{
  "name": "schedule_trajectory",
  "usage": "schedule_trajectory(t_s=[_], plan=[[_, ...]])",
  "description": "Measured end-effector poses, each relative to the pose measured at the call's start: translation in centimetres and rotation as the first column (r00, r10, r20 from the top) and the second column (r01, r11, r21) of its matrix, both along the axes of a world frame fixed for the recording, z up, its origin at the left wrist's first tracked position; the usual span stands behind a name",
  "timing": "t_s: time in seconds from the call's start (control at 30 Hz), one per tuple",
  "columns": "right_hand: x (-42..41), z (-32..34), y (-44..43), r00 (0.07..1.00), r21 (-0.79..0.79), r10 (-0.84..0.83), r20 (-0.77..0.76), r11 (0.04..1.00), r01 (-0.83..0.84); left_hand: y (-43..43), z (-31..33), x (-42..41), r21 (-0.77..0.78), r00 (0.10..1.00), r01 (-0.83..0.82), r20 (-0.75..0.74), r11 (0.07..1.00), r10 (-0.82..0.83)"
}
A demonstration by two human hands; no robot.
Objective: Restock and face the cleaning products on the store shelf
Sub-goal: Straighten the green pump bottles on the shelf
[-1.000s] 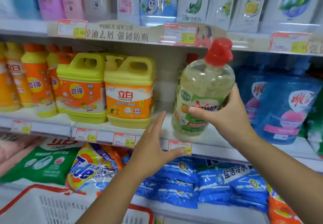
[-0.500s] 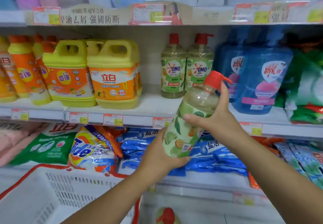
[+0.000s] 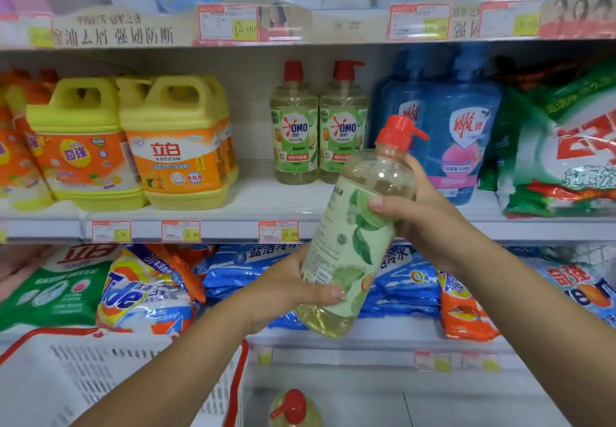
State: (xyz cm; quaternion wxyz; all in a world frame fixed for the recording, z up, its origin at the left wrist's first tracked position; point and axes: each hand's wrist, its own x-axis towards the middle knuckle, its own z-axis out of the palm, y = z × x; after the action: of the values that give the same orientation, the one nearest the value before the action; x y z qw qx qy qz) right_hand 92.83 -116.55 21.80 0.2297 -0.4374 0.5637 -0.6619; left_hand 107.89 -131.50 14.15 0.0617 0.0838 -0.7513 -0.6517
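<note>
Down near the floor, one more soap bottle (image 3: pixel 293 408) stands beside the white basket (image 3: pixel 83 376), likely the next to go up. The left hand (image 3: pixel 286 293) curls round the bottom of the held bottle (image 3: pixel 356 236). The right hand (image 3: pixel 423 213) wraps round its top half, thumb in front. Two hands hold it steady (it looks heavy). It tilts in the air, just in front of the shelf (image 3: pixel 253 199). Farther back, two matching bottles (image 3: pixel 293 133) stand with names facing out, with room in front for this one.
</note>
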Motion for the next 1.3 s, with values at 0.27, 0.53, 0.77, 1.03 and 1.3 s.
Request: schedule_trajectory(t_s=[0.27, 0.53, 0.77, 1.03, 1.3], plan=[[0.4, 1.0, -0.4, 0.94, -0.083, -0.331, -0.081, 0.942, 0.324, 2.8, 1.3, -0.4, -0.367, 0.926, -0.359, -0.258, 0.858, 0.277], [-0.8, 1.3, 0.6, 0.999, -0.082, -0.019, -0.026, 0.997, 0.017, 0.7, 1.5, 0.4, -0.083, 1.0, -0.023, -0.021, 0.996, 0.021], [2.2, 0.4, -1.5, 0.935, 0.058, -0.307, -0.177, 0.945, 0.321, 3.8, -0.2, -1.5, -0.203, 0.795, -0.596, -0.289, 0.777, 0.534], [-1.0, -1.2, -0.5, 0.98, -0.064, -0.166, 0.109, 0.983, 0.174, 0.4, -0.3, -0.2, -0.256, 0.983, -0.18, -0.08, 0.95, 0.165], [-3.5, -0.5, 0.4, 0.992, 0.221, 0.089, 0.088, 0.969, -0.107, 0.2, -1.9, -0.4, -0.313, 0.91, -0.399, -0.251, 0.862, 0.33]])
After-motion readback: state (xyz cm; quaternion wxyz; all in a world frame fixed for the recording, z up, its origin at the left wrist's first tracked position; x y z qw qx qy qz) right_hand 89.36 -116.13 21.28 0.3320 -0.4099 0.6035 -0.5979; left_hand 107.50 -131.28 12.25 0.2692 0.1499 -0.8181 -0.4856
